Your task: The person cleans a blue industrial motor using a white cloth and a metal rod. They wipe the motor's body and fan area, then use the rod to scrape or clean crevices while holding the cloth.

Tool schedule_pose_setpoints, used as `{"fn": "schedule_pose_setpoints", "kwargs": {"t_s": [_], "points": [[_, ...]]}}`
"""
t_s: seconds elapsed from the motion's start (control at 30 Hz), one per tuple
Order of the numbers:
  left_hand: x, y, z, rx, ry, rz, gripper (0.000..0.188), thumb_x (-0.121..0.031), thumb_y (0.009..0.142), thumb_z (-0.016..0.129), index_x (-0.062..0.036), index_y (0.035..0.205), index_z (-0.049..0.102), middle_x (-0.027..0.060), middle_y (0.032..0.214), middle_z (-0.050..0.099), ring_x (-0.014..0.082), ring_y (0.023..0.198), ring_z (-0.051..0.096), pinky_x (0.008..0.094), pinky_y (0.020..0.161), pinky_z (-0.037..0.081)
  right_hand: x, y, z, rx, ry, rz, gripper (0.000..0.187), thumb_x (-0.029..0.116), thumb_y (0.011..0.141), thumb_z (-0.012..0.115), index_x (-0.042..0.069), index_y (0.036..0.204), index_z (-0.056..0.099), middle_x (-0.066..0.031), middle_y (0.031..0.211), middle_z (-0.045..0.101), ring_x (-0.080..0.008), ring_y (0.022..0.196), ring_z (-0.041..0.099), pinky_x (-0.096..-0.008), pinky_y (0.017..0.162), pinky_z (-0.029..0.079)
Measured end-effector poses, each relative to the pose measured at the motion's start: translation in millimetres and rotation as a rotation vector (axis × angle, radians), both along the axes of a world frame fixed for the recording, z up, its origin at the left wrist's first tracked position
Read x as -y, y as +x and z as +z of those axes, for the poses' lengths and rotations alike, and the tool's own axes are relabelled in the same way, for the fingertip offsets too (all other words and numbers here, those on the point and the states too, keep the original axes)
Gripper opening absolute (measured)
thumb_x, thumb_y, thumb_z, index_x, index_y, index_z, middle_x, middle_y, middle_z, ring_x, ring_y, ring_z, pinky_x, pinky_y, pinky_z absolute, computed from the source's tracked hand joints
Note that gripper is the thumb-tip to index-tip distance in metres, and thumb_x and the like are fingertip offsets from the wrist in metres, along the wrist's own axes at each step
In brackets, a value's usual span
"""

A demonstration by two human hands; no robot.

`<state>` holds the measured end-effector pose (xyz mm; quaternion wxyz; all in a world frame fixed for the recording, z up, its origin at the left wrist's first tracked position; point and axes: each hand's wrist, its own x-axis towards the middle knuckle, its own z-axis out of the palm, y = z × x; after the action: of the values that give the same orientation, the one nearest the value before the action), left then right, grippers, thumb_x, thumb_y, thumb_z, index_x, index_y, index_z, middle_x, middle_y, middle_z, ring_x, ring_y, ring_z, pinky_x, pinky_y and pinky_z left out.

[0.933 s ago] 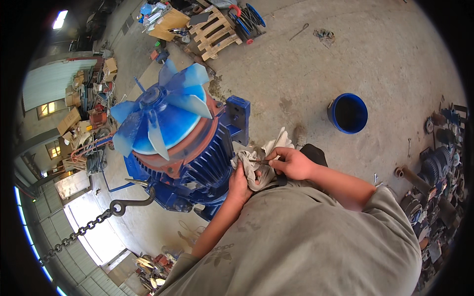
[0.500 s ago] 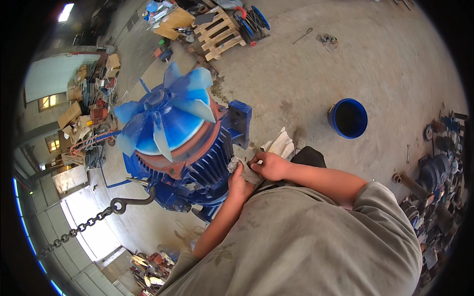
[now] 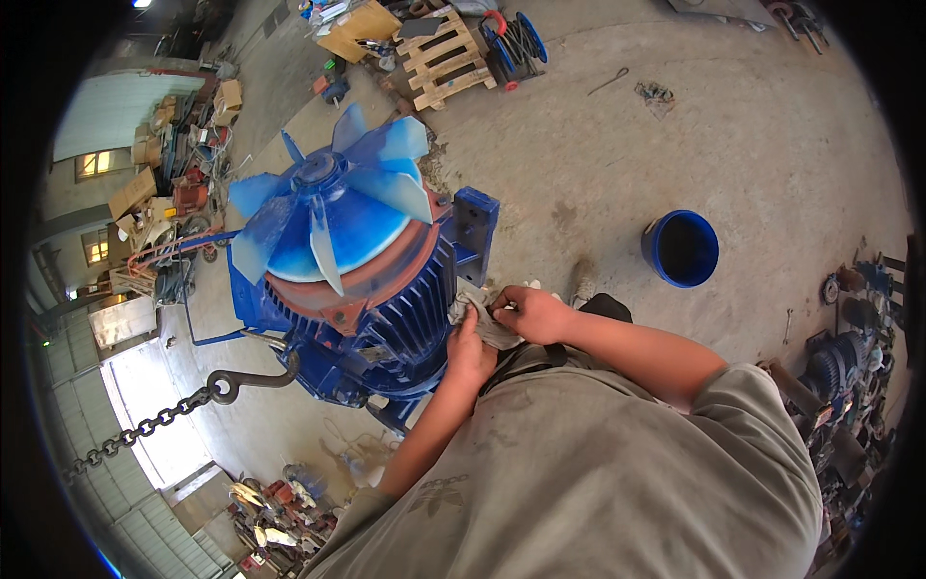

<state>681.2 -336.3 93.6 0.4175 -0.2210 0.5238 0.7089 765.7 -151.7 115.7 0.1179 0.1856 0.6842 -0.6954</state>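
Observation:
Close in front of my waist, both hands grip a crumpled grey-white cloth [image 3: 495,331], possibly a work glove; its folds hide the exact kind. My left hand [image 3: 470,359] is closed on its left side, thumb pointing up. My right hand [image 3: 536,317] pinches the cloth's upper right part with bent fingers. Just left of the hands stands a large blue electric motor [image 3: 410,304] with cooling ribs and a reddish-brown end ring. On top of it sits a blue fan [image 3: 316,227] with pale blade tips. A metal lifting hook [image 3: 258,378] meets the motor's left side.
A chain [image 3: 145,427] runs from the hook to the lower left. A blue bucket [image 3: 660,253] stands on the floor to the right. Farther off are a wooden pallet [image 3: 446,66] and a cable reel [image 3: 521,46]. Motor parts [image 3: 834,367] pile up at the right edge.
The view has shifted slightly, so the surroundings sit differently. The pale piece sticking out beyond my right hand has mostly drawn in behind it. Both hands stay on the cloth.

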Motion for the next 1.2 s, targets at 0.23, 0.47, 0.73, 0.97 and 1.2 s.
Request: {"fn": "schedule_pose_setpoints", "kwargs": {"t_s": [0.23, 0.47, 0.73, 0.97, 1.2], "points": [[-49, -6, 37, -0.1, -0.139, -0.023, 0.035, -0.025, 0.114, 0.053, -0.0014, 0.14, 0.057, 0.0112, 0.135, 0.065, 0.0273, 0.122, 0.065, 0.0451, 0.107, 0.052, -31, -21, 25, 0.219, -0.269, -0.045, 0.036, 0.03, 0.103, 0.068, -0.001, 0.121, 0.071, -0.0124, 0.093, 0.077, -0.0161, 0.077, 0.072, -0.0335, 0.074, 0.057], [-137, -15, 98, -0.25, -0.005, 0.041, 0.03, -0.027, 0.115, 0.048, -0.0012, 0.123, 0.061, 0.0102, 0.112, 0.07, 0.0235, 0.1, 0.069, 0.0411, 0.088, 0.055, -103, -17, 105, 0.018, -0.282, -0.182, 0.03, 0.018, 0.105, 0.063, -0.003, 0.127, 0.067, -0.0085, 0.1, 0.072, -0.0135, 0.078, 0.068, -0.0312, 0.073, 0.055], [-118, 26, 80, -0.429, -0.031, -0.248, 0.037, -0.03, 0.112, 0.059, -0.0003, 0.134, 0.061, 0.0064, 0.116, 0.072, 0.0154, 0.095, 0.068, 0.0334, 0.083, 0.056, -65, 65, 84, -0.078, -0.339, -0.366, 0.03, 0.019, 0.112, 0.057, 0.003, 0.137, 0.061, 0.0004, 0.089, 0.062, -0.0065, 0.076, 0.053, -0.0251, 0.067, 0.044], [-53, 4, 60, -0.273, 0.179, -0.195, 0.039, -0.028, 0.113, 0.055, -0.0061, 0.146, 0.055, 0.009, 0.132, 0.069, 0.0237, 0.121, 0.067, 0.0416, 0.104, 0.055, -35, 93, 35, -0.154, -0.387, -0.408, 0.028, 0.015, 0.109, 0.063, 0.003, 0.134, 0.063, 0.0, 0.094, 0.064, -0.0074, 0.086, 0.057, -0.028, 0.075, 0.048], [-66, 2, 90, -0.351, 0.064, -0.167, 0.038, -0.025, 0.113, 0.055, -0.0013, 0.143, 0.058, 0.0096, 0.142, 0.066, 0.0256, 0.13, 0.064, 0.0423, 0.114, 0.049, -60, 136, 14, -0.18, 0.084, -0.166, 0.023, 0.021, 0.105, 0.069, 0.004, 0.121, 0.067, -0.0033, 0.086, 0.062, -0.0079, 0.079, 0.057, -0.0314, 0.069, 0.047]]}}
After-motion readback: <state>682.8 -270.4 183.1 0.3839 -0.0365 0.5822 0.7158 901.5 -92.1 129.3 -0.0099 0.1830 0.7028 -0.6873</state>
